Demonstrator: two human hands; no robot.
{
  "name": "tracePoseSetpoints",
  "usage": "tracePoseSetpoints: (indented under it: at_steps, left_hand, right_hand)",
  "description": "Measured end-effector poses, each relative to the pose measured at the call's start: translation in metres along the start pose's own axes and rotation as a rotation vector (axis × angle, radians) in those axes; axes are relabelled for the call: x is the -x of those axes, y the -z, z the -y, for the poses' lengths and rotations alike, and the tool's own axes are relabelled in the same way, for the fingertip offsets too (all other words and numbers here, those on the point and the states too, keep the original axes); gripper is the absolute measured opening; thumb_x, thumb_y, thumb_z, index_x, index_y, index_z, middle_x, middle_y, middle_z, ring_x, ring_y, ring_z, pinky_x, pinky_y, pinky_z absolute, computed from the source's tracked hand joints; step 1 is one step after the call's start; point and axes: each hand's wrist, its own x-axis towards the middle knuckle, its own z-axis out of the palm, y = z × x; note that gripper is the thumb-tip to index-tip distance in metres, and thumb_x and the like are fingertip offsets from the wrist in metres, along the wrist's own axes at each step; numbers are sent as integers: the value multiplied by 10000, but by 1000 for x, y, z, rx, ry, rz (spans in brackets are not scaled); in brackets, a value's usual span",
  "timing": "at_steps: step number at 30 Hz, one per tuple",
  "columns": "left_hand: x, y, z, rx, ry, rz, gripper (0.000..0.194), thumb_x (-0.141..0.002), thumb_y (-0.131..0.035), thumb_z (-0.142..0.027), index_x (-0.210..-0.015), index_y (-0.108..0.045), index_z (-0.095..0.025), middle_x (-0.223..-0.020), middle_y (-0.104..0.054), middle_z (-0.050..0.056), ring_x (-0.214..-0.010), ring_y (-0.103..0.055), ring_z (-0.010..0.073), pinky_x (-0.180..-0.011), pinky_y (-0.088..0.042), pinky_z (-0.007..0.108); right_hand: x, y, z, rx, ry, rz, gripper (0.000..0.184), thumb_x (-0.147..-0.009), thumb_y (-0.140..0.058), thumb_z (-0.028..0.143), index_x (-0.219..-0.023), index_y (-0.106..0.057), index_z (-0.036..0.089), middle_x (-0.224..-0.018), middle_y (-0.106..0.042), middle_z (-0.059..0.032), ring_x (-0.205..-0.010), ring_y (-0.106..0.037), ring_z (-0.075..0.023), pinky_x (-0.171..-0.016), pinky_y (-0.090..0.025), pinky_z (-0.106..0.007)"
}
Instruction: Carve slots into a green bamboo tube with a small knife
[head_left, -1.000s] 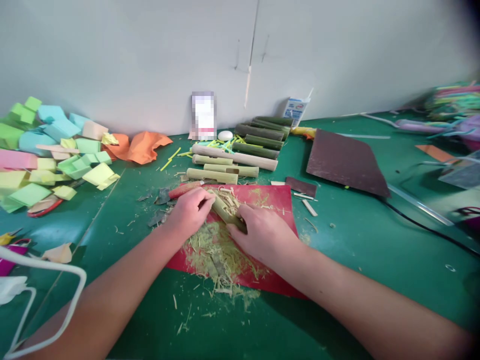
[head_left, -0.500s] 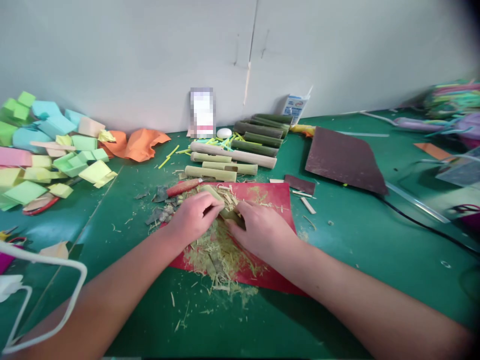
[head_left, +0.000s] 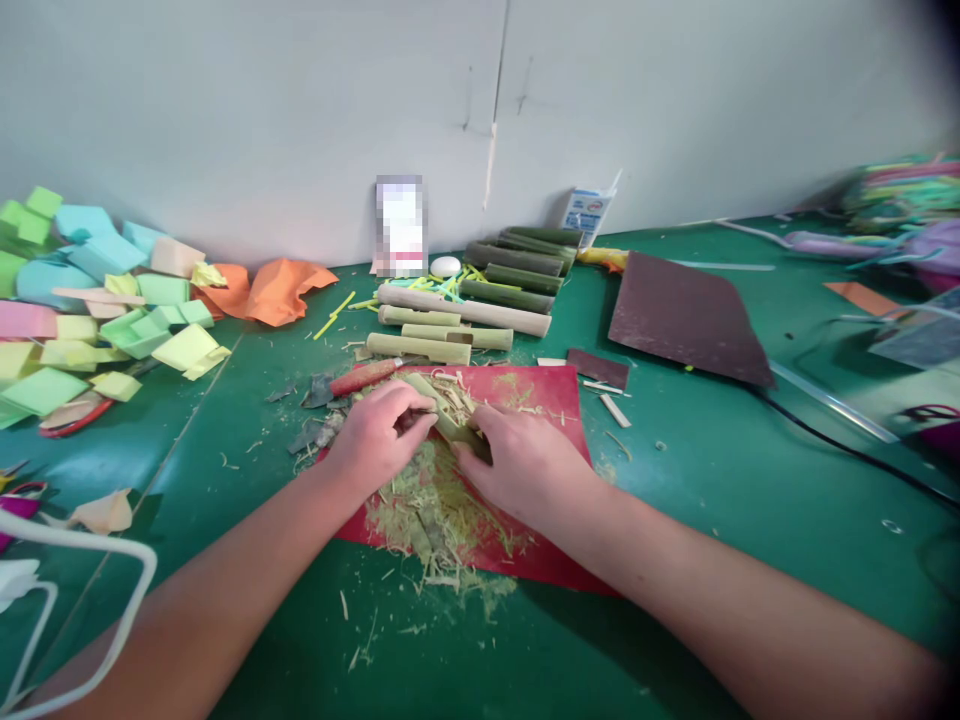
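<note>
"How do the arms lie?"

"Both reach in from the near edge, left and right, over the green surface (head_left: 300, 630). The right hand (head_left: 529, 460) is wrapped round the near end of a bamboo tube (head_left: 448, 417), fingers closed on it. The left hand (head_left: 379, 430) is bent at the tube's left side, thumb and forefinger drawn close together; whether they grip anything, I can't tell."

"And around them?"

"A white cable (head_left: 146, 570) loops at the near left, over the left forearm. Pale shavings (head_left: 420, 515) litter the red sheet (head_left: 544, 550) under the hands. Just beyond the left hand lies a red-handled tool (head_left: 366, 377). Farther off are cut tubes (head_left: 418, 347) in a row, a dark brown board (head_left: 686, 318) to the right, then a small carton (head_left: 589, 212) by the wall."

"Does anything block the tube?"

"Only the hands, at its near end and left side."

"How does it look?"

"Pale green, slanting from far left to near right above the red sheet, between the hands."
</note>
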Motion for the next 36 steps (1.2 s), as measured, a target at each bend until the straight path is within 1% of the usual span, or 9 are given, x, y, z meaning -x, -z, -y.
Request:
tracePoseSetpoints:
  at_steps: [2, 10, 13, 19, 21, 24, 28, 31, 36]
  left_hand:
    - [0, 1, 1, 11, 18, 20, 129, -798, -592, -145, -922, -622, -164, -890, -625, 59, -768, -588, 145, -642, -482, 264]
    - [-2, 5, 0, -37, -20, 40, 101, -824, -577, -173, -906, -636, -183, -873, -607, 44, -825, -584, 150, -756, -491, 309]
    - [-4, 6, -3, -62, -36, 26, 98, -821, -579, -175, -895, -642, -190, -931, -589, 57, -882, -577, 166, -803, -491, 340]
    - [-4, 5, -3, -32, -42, 45, 123, -835, -556, -170, -932, -630, -179, -941, -640, 58, -904, -592, 169, -842, -486, 341]
    - [-3, 4, -2, -6, 13, -8, 128, -830, -566, -193, -934, -640, -181, -935, -660, 56, -885, -606, 169, -824, -495, 333]
    - [-2, 3, -1, 101, 206, -83, 137, -813, -586, -221, -925, -653, -180, -878, -686, 43, -766, -630, 151, -705, -528, 288]
    - [-3, 4, -2, 290, 438, -70, 141, -803, -581, -227, -900, -652, -153, -629, -642, 0, -540, -583, 115, -504, -493, 230]
    - [-5, 6, -2, 362, 502, -67, 133, -802, -576, -228, -874, -648, -144, -545, -590, -20, -509, -561, 105, -498, -477, 221]
    - [-6, 4, 1, 459, 509, -81, 172, -779, -600, -219, -928, -639, -142, -603, -602, -5, -490, -540, 89, -452, -447, 201]
  right_hand:
    - [0, 1, 0, -6, -8, 3, 166, -812, -473, 335, -757, -526, 188, -701, -599, -25, -591, -517, -137, -510, -247, -271]
    - [0, -1, 0, -7, -2, -13, 173, -811, -479, 349, -781, -532, 186, -699, -596, -22, -586, -513, -133, -509, -234, -270]
    - [0, -1, 0, 1, -5, -2, 176, -817, -478, 349, -778, -532, 186, -691, -596, -22, -574, -511, -130, -502, -229, -272]
    - [0, 0, 0, 5, 3, -5, 164, -816, -480, 340, -794, -532, 187, -717, -611, -27, -600, -535, -141, -513, -250, -272]
    - [0, -1, 0, 0, 3, -6, 162, -815, -481, 340, -802, -534, 187, -731, -616, -29, -604, -537, -140, -514, -253, -272]
    - [0, -1, 0, -11, -2, -7, 168, -813, -477, 347, -799, -534, 190, -727, -615, -26, -595, -530, -138, -509, -246, -272]
    - [0, -1, 0, -4, -8, -10, 175, -810, -477, 354, -784, -530, 189, -713, -610, -25, -588, -526, -137, -504, -235, -272]
    - [0, 0, 1, -1, -14, 1, 173, -811, -480, 351, -789, -531, 188, -720, -613, -27, -588, -529, -136, -502, -233, -272]
    - [1, 1, 1, 11, -11, 9, 178, -818, -474, 352, -795, -535, 186, -729, -618, -32, -593, -537, -138, -504, -237, -275]
